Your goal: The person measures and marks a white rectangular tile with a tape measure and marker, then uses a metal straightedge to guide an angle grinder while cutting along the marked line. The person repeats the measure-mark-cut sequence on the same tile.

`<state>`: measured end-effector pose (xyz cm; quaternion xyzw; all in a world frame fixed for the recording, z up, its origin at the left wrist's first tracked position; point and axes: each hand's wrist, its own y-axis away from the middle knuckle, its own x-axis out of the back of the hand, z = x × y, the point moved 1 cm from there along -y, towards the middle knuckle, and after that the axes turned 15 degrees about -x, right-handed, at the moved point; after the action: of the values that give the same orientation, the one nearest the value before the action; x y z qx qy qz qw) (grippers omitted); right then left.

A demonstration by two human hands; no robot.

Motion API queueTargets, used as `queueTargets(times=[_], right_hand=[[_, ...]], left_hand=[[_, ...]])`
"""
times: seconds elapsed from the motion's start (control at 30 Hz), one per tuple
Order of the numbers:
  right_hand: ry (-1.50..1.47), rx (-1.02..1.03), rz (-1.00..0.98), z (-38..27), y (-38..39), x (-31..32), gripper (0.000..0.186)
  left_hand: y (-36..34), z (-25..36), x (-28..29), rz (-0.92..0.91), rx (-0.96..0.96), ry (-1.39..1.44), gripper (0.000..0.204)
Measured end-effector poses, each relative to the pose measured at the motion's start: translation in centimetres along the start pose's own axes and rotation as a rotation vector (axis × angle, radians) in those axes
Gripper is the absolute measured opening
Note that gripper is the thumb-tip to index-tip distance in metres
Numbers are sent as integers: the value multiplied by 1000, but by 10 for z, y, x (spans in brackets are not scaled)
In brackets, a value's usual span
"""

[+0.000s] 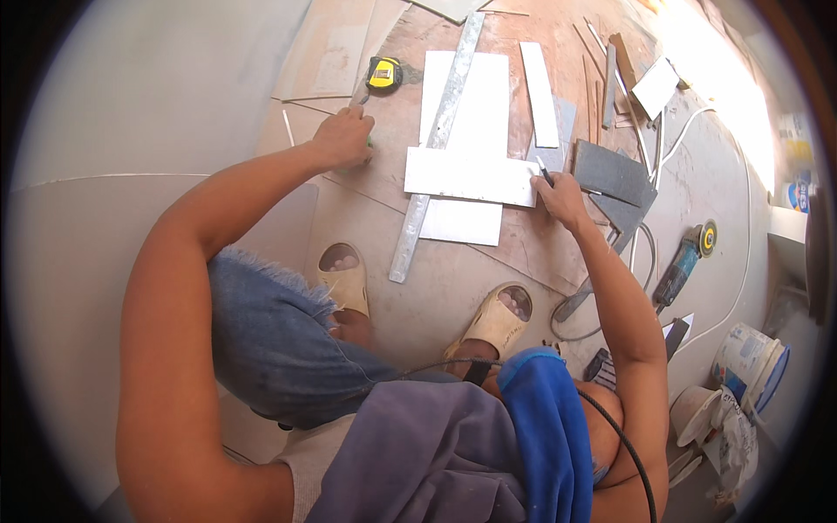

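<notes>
My left hand (344,139) is closed below the yellow-and-black tape measure (384,75), with a small green thing partly hidden at its fingers. My right hand (556,193) grips a black, white-tipped pen (545,174) at the right end of a white board (466,179). That board lies crosswise over a long metal straightedge (408,244) and a larger white piece (471,105). A narrow white strip (539,91) lies just beyond, at the right.
Dark grey offcuts (610,170), loose strips and cables lie at the right, with an angle grinder (684,266) nearer me. Buckets (741,366) stand at the far right, a wall (131,96) at the left. My sandalled feet (497,318) are below the boards.
</notes>
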<state>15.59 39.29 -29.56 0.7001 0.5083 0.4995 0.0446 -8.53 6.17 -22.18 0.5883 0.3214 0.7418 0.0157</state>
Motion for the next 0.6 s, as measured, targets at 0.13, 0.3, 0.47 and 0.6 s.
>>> queueTargets(times=[0.13, 0.3, 0.47, 0.6], right_hand=[[40, -4, -35, 2, -1, 3, 45], [-35, 90, 246, 9, -7, 8, 37], [-61, 38, 64, -5, -4, 25, 32], [-72, 117, 59, -11, 2, 18, 32]], left_hand=[[12, 5, 3, -75, 182, 1, 76], [22, -19, -31, -177, 258, 204, 92], [21, -20, -31, -173, 217, 193, 97], [20, -16, -36, -31, 120, 178, 95]])
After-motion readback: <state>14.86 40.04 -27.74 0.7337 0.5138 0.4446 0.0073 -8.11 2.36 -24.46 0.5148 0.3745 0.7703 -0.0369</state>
